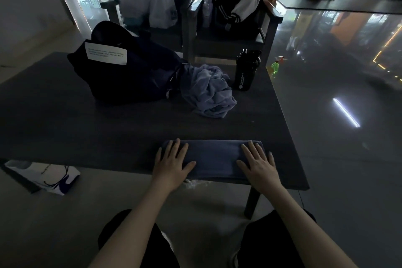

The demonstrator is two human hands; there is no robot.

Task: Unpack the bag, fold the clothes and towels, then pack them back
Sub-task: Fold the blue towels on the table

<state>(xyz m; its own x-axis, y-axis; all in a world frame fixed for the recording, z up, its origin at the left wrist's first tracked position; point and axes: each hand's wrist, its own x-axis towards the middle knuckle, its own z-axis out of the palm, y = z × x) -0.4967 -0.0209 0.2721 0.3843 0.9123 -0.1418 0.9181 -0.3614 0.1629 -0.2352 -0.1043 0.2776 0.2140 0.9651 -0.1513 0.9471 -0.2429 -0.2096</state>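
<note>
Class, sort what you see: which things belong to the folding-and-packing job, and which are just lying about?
Job: folded towel pressed flat by left hand and right hand; crumpled cloth; dark bag.
Lying about: black bottle; white plastic bags; jacket; green spray bottle.

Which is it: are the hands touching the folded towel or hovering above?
Touching. The head view shows the left hand and right hand lying flat, fingers straight, on the towel.

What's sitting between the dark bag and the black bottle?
A crumpled light-blue cloth lies between the dark bag and black bottle, in the head view.
</note>
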